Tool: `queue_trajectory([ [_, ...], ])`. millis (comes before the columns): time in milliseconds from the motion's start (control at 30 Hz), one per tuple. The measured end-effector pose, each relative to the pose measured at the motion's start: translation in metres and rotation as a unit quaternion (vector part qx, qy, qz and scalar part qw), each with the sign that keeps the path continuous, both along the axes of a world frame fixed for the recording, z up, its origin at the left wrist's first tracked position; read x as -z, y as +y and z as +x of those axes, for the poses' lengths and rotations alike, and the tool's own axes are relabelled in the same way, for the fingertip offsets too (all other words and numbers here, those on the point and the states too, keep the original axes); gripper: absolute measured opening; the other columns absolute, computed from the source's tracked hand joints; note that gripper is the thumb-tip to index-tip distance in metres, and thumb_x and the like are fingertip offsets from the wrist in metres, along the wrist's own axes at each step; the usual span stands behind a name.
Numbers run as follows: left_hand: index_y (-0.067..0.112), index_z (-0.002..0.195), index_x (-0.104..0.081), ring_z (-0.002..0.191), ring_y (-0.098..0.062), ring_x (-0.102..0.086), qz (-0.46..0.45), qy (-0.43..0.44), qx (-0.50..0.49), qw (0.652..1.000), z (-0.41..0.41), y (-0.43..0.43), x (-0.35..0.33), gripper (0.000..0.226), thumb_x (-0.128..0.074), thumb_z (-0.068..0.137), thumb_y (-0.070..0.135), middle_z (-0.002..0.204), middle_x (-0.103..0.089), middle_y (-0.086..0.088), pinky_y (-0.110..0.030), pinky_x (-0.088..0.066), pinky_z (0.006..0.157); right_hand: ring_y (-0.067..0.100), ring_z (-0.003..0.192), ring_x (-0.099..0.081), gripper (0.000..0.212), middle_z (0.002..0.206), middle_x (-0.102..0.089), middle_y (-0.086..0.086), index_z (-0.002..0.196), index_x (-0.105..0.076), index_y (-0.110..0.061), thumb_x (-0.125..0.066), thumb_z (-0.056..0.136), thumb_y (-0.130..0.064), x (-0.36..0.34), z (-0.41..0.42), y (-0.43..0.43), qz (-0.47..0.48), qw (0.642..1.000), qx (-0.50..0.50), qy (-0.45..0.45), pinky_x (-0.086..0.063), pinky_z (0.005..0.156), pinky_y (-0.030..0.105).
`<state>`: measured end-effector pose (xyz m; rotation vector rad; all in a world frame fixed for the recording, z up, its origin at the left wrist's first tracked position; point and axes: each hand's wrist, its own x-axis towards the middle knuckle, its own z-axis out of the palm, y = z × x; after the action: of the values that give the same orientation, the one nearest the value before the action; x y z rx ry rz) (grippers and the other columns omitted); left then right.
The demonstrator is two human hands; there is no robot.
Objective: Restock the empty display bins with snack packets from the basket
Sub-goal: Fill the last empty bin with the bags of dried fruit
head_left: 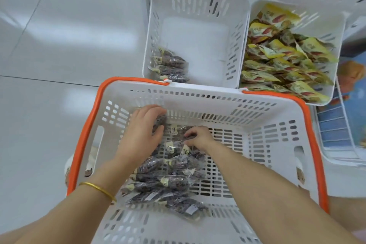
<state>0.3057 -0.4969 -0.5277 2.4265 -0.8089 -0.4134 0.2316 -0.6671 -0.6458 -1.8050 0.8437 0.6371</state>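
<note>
Down in the basket, both hands are curled on the dark snack packets heaped along its left side. The left hand grips some by the far wall, and the right hand pinches one just beside it. Beyond the far rim, the display bin holds a few more in its near-left corner.

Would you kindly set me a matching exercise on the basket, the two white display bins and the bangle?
Things:
1. basket
2. left display bin
3. right display bin
4. gold bangle

Descriptions:
A. heaped with yellow packets
B. on the wrist of the left hand
C. only a few dark packets, in its near corner
D. orange rim, right hand inside

Pairs: 1-D, 2-C, 3-A, 4-B
</note>
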Motion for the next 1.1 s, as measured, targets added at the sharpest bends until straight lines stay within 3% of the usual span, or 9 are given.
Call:
queue_trajectory([
  [100, 0.013, 0.125, -0.054, 0.125, -0.019, -0.037, 0.002, 0.006, 0.008, 1.0, -0.001, -0.005, 0.002, 0.038, -0.057, 0.087, 0.006, 0.131, -0.05, -0.002, -0.022, -0.025, 0.102, 0.022, 0.089, -0.062, 0.002, 0.09, -0.064, -0.001, 0.082, -0.069, -0.011, -0.072, 0.083, -0.012, -0.01, -0.007, -0.002, -0.014, 0.999, -0.051, 0.006, -0.054, 0.088, 0.04],
  [200, 0.015, 0.125, -0.054, 0.122, -0.015, -0.034, 0.002, 0.016, 0.013, 1.0, -0.007, -0.009, -0.005, 0.037, -0.054, 0.089, 0.006, 0.13, -0.05, 0.002, -0.017, -0.023, 0.098, 0.022, 0.109, -0.055, 0.009, 0.11, -0.062, 0.003, 0.084, -0.072, -0.008, -0.068, 0.086, -0.015, -0.028, -0.019, 0.004, -0.124, 0.988, -0.066, -0.071, -0.043, 0.097, 0.031],
  [400, 0.016, 0.127, -0.05, 0.119, -0.015, -0.039, -0.017, 0.05, 0.017, 0.998, -0.016, -0.015, -0.04, 0.036, -0.055, 0.091, 0.012, 0.13, -0.047, 0.001, -0.023, -0.031, 0.099, 0.016, 0.101, -0.045, 0.014, 0.099, -0.063, -0.005, 0.094, -0.072, -0.012, -0.061, 0.09, -0.019, -0.093, -0.05, 0.004, -0.307, 0.906, -0.094, -0.277, -0.032, 0.084, 0.022],
  [533, 0.016, 0.139, -0.036, 0.131, -0.02, -0.034, -0.028, 0.102, -0.007, 0.994, -0.026, -0.019, -0.073, 0.064, -0.067, 0.085, 0.027, 0.141, -0.037, -0.004, -0.042, -0.035, 0.107, 0.008, 0.084, -0.046, 0.008, 0.079, -0.055, -0.015, 0.079, -0.071, -0.017, -0.066, 0.085, -0.019, -0.164, -0.053, -0.008, -0.206, 0.925, -0.064, -0.312, -0.032, 0.074, 0.022],
  [633, 0.021, 0.148, -0.016, 0.127, -0.018, -0.039, -0.074, 0.179, -0.026, 0.981, -0.036, -0.023, -0.098, 0.09, -0.073, 0.079, 0.028, 0.141, -0.036, -0.003, -0.04, -0.039, 0.105, 0.002, 0.068, -0.053, 0.017, 0.07, -0.059, -0.011, 0.069, -0.065, -0.022, -0.07, 0.082, -0.013, -0.215, -0.056, -0.013, -0.092, 0.945, 0.011, -0.313, -0.04, 0.068, 0.021],
  [767, 0.029, 0.149, -0.002, 0.118, -0.019, -0.051, -0.164, 0.259, -0.069, 0.95, -0.042, -0.023, -0.129, 0.11, -0.078, 0.07, 0.031, 0.137, -0.041, -0.001, -0.043, -0.042, 0.101, 0.004, 0.062, -0.053, 0.013, 0.067, -0.059, -0.005, 0.074, -0.064, -0.017, -0.068, 0.085, -0.012, -0.259, -0.065, -0.017, -0.026, 0.944, 0.065, -0.321, -0.046, 0.06, 0.017],
  [900, 0.022, 0.145, -0.021, 0.105, -0.015, -0.052, -0.141, 0.259, -0.051, 0.954, -0.049, -0.021, -0.152, 0.086, -0.074, 0.078, 0.027, 0.123, -0.05, -0.001, -0.031, -0.043, 0.088, 0.009, 0.07, -0.055, 0.011, 0.074, -0.06, -0.003, 0.076, -0.064, -0.017, -0.066, 0.087, -0.014, -0.279, -0.068, -0.021, 0.046, 0.94, 0.1, -0.324, -0.047, 0.062, 0.021],
  [1000, 0.028, 0.128, -0.038, 0.106, -0.02, -0.058, -0.149, 0.299, -0.038, 0.942, -0.044, -0.019, -0.159, 0.065, -0.077, 0.076, 0.034, 0.119, -0.059, -0.001, -0.041, -0.048, 0.09, 0.013, 0.075, -0.056, 0.009, 0.083, -0.062, 0.003, 0.082, -0.059, -0.017, -0.067, 0.086, -0.018, -0.287, -0.067, -0.026, 0.04, 0.943, 0.074, -0.323, -0.048, 0.063, 0.026],
  [1100, 0.029, 0.113, -0.048, 0.101, -0.019, -0.061, -0.167, 0.322, -0.012, 0.932, -0.039, -0.016, -0.165, 0.039, -0.07, 0.082, 0.026, 0.111, -0.064, -0.001, -0.034, -0.046, 0.08, 0.014, 0.074, -0.057, 0.022, 0.085, -0.061, 0.005, 0.097, -0.048, -0.022, -0.067, 0.086, -0.027, -0.292, -0.064, -0.031, 0.043, 0.942, 0.086, -0.32, -0.049, 0.06, 0.028],
])
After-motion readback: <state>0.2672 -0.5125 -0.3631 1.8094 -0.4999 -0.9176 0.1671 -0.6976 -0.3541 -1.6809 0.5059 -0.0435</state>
